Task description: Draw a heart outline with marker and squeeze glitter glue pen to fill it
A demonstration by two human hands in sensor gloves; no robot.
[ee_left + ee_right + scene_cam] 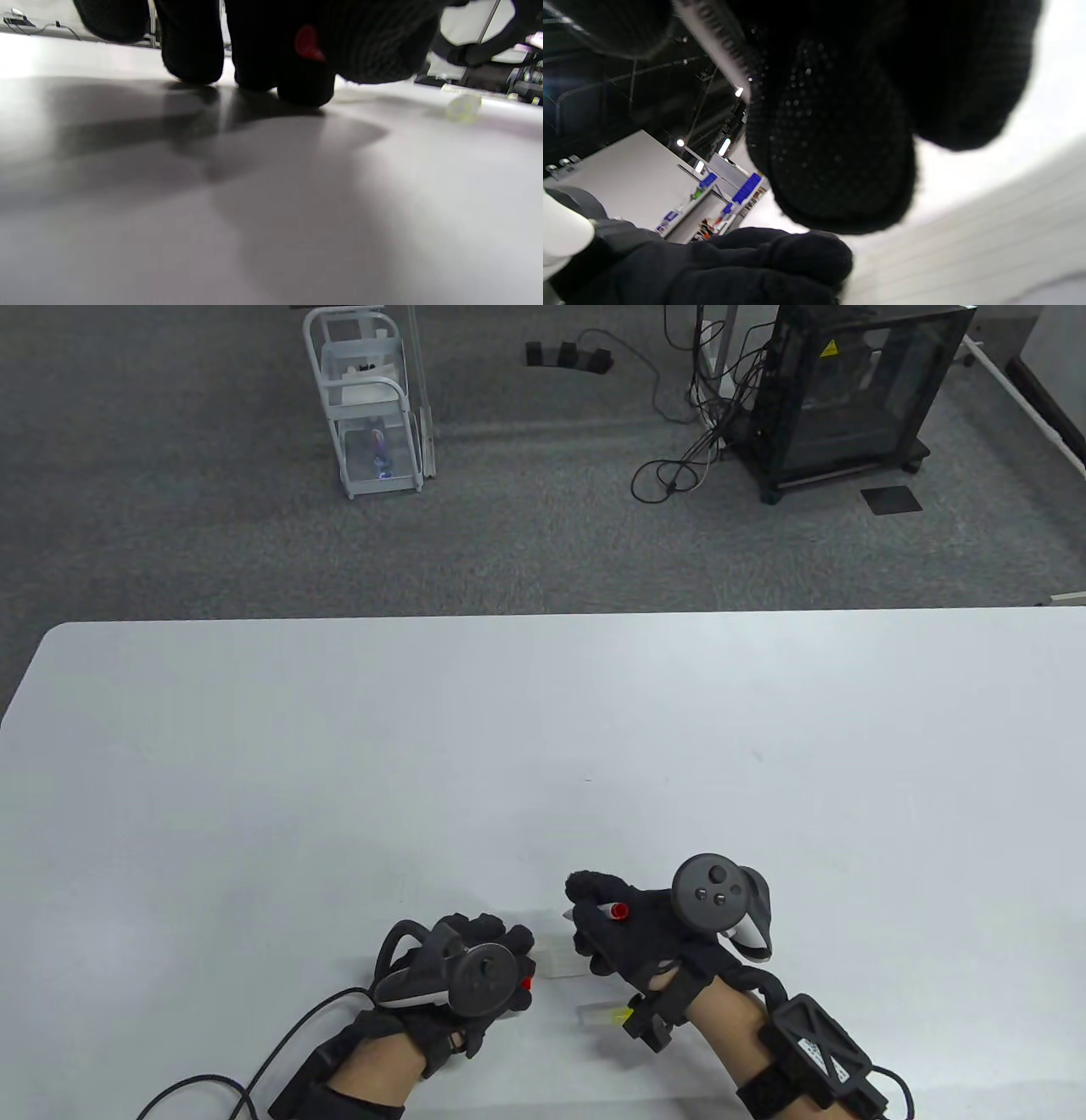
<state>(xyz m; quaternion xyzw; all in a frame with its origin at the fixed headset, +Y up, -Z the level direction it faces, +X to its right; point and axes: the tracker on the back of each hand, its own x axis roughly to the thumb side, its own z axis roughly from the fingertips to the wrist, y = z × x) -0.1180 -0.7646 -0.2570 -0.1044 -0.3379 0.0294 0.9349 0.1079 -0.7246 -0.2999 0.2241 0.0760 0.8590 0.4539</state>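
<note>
Near the table's front edge my right hand (596, 918) grips a marker (612, 909) with a red end, its pale tip pointing left; in the right wrist view its grey barrel (715, 46) runs between my curled fingers (831, 140). My left hand (507, 954) lies knuckles down on the table, fingers curled round a small red cap (527, 983), which also shows between the fingers (309, 43) in the left wrist view. A small white paper (558, 957) lies between the hands, partly hidden. The clear glitter glue pen (601, 1015) with a yellow part lies below my right hand, untouched (463, 106).
The white table (339, 780) stretches far and wide beyond the hands. A cable (280, 1052) trails from my left wrist off the front edge. On the floor beyond stand a white trolley (373, 407) and a black cabinet (848, 390).
</note>
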